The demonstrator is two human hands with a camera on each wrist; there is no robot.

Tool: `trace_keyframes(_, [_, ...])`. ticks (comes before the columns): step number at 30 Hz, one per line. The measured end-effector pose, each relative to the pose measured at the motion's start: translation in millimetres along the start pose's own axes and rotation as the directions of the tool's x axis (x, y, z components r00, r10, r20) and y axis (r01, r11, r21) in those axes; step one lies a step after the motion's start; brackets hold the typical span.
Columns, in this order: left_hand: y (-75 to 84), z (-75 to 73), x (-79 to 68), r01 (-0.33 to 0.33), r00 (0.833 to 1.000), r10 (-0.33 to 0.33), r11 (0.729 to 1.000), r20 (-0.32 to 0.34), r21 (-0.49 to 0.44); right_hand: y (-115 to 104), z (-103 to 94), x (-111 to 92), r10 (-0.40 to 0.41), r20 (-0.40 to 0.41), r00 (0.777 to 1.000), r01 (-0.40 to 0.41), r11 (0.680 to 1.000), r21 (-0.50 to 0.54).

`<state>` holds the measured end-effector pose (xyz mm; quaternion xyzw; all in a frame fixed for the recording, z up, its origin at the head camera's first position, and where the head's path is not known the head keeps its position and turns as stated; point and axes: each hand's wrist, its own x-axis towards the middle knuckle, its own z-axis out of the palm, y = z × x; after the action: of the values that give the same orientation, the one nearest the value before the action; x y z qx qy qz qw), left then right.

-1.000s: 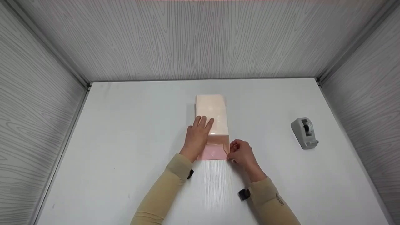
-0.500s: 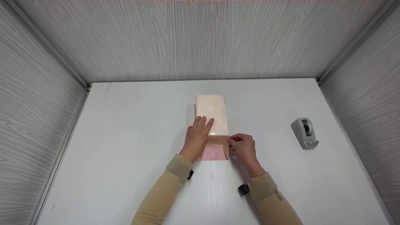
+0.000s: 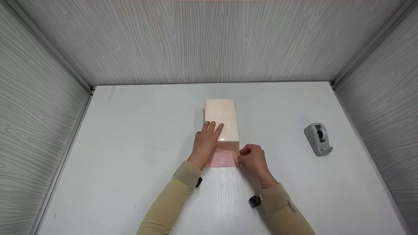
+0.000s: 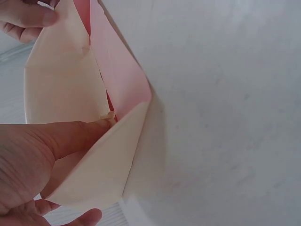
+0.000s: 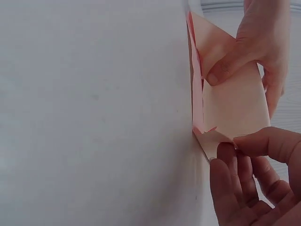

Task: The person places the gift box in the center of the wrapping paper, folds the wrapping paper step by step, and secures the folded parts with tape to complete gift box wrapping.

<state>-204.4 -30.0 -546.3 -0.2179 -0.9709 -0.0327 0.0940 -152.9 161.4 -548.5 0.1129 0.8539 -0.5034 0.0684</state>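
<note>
A long package wrapped in cream paper [image 3: 222, 111] lies on the table, with a pink inner side of the paper [image 3: 222, 159] showing at its near end. My left hand [image 3: 205, 142] rests over the package's left side with straight fingers on top. Its thumb [image 4: 77, 137] presses into the folded end in the left wrist view. At the near right corner, my right hand [image 3: 255, 160] pinches the side flap of the wrapping paper [image 5: 215, 141] between thumb and fingers. The pink flap [image 4: 120, 77] lies out flat along the table side of the end.
A grey tape dispenser [image 3: 317, 139] stands on the right part of the white table [image 3: 130, 137]. Wood-grain panels [image 3: 209, 42] enclose the table at the back and both sides.
My right hand went up along the side flap's edge, then came back down toward the near corner. My left hand and the package have stayed in place.
</note>
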Motion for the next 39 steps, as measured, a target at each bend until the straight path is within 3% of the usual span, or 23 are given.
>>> trace_keyframes(8, [0.3, 0.0, 0.5, -0.005, 1.000, 0.005, 1.000, -0.018, 0.001, 4.3, -0.1, -6.7, -0.017, 0.055, 0.998, 0.023, 0.994, -0.108])
trace_keyframes(13, [-0.1, -0.1, 0.2, -0.008, 1.000, 0.008, 1.000, -0.015, -0.009, 2.9, -0.3, -8.9, -0.038, 0.059, 0.998, 0.044, 0.992, -0.120])
trace_keyframes(20, [-1.1, 0.2, 0.1, -0.006, 1.000, 0.006, 1.000, 0.000, -0.012, -1.2, 0.2, -8.0, -0.167, 0.026, 0.986, 0.169, 0.975, -0.147])
trace_keyframes(26, [-2.8, -0.4, -0.1, -0.010, 1.000, 0.010, 0.999, -0.003, -0.042, 2.2, 2.5, -5.5, -0.267, 0.106, 0.958, 0.280, 0.950, -0.135])
trace_keyframes(30, [-4.1, -0.6, -0.7, -0.020, 1.000, 0.019, 0.998, -0.007, -0.056, 4.4, 1.6, -4.0, -0.370, 0.179, 0.912, 0.398, 0.903, -0.163])
trace_keyframes(35, [-4.5, -0.6, -2.1, -0.033, 0.999, 0.031, 0.997, -0.031, -0.073, 5.8, -0.1, -1.3, -0.499, 0.312, 0.809, 0.578, 0.773, -0.262])
trace_keyframes(37, [-4.4, -0.9, -2.7, -0.033, 0.999, 0.031, 0.996, -0.026, -0.084, 4.4, -2.2, -2.2, -0.499, 0.375, 0.781, 0.608, 0.745, -0.274])
trace_keyframes(39, [-4.2, -1.1, -3.0, -0.029, 1.000, 0.028, 0.995, -0.011, -0.094, 2.1, -5.0, -3.5, -0.476, 0.435, 0.764, 0.617, 0.737, -0.277])
